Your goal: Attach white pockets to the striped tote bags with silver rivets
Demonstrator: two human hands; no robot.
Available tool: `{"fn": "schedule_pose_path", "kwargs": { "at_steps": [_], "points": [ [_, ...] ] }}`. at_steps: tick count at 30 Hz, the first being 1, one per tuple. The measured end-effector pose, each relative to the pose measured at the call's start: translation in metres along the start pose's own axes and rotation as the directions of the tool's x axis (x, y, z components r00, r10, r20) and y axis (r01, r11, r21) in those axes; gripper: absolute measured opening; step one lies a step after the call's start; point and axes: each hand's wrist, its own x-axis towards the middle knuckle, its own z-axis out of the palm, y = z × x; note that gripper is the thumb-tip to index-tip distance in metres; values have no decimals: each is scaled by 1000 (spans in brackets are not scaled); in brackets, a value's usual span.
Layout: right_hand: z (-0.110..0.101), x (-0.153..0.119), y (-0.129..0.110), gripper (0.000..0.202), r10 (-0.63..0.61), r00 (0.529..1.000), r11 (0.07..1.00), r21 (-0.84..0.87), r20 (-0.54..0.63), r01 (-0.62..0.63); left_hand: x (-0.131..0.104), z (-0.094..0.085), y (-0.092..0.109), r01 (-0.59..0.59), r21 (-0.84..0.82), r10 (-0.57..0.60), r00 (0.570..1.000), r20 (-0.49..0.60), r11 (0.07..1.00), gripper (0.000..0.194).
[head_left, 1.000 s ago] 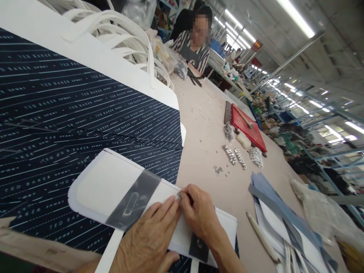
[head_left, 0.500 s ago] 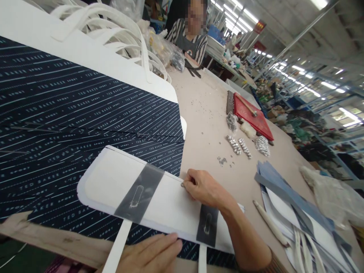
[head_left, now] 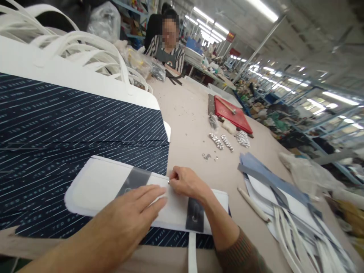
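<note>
A white panel (head_left: 93, 185) with grey strips across it lies on navy fabric printed with diagonal lines and lettering (head_left: 79, 113). My left hand (head_left: 131, 212) rests flat over the panel's middle, fingers together but stretched out, covering part of one grey strip (head_left: 136, 177). At the panel's upper edge, my right hand (head_left: 186, 182) is closed in a pinch on a small shiny metal piece (head_left: 168, 182). The other grey strip (head_left: 195, 214), with a slot in it, shows below my right wrist. A white strap (head_left: 192, 252) hangs from the panel's lower edge.
White straps (head_left: 85, 49) are heaped at the upper left. A hammer (head_left: 227, 107) lies on a red board (head_left: 241, 121), near metal pieces (head_left: 216, 141). To the right are stacked panels (head_left: 270, 189) and a white tool (head_left: 253, 204). A person in striped sleeves sits across the table.
My left hand has moved up from below the panel onto its middle. My right hand still pinches at the upper edge. The camera view has shifted, so the scene sits further left.
</note>
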Motion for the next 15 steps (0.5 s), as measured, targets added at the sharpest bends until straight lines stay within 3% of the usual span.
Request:
{"fn": "schedule_pose_path", "kwargs": {
  "at_steps": [3, 5, 7, 9, 11, 13, 15],
  "points": [
    [6, -6, 4, 15, -6, 999, 1000, 16, -50, 7, 40, 32, -14, -85, 11, 85, 995, 51, 996, 42],
    [6, -13, 15, 18, -14, 997, 999, 49, -70, 17, 46, 51, -23, -123, 49, 122, 992, 18, 991, 41],
    [2, -26, 35, 21, 21, 973, 996, 89, -231, 0, 40, 65, -33, -159, 72, 162, 986, -38, 985, 42],
    [-5, -46, 64, 24, 115, 871, 991, 113, -477, -69, 30, 73, -39, -152, 73, 157, 985, -76, 986, 45],
    [-12, -73, 98, 28, 220, 723, 975, 126, -655, -182, 25, 75, -41, -120, 63, 125, 989, -76, 991, 47],
    [-17, -101, 133, 30, 295, 619, 947, 136, -728, -291, 25, 71, -38, -92, 56, 96, 992, -77, 994, 47],
    [-17, -124, 162, 27, 345, 559, 922, 160, -754, -352, 30, 63, -31, -84, 55, 89, 993, -83, 995, 44]
  ]
}}
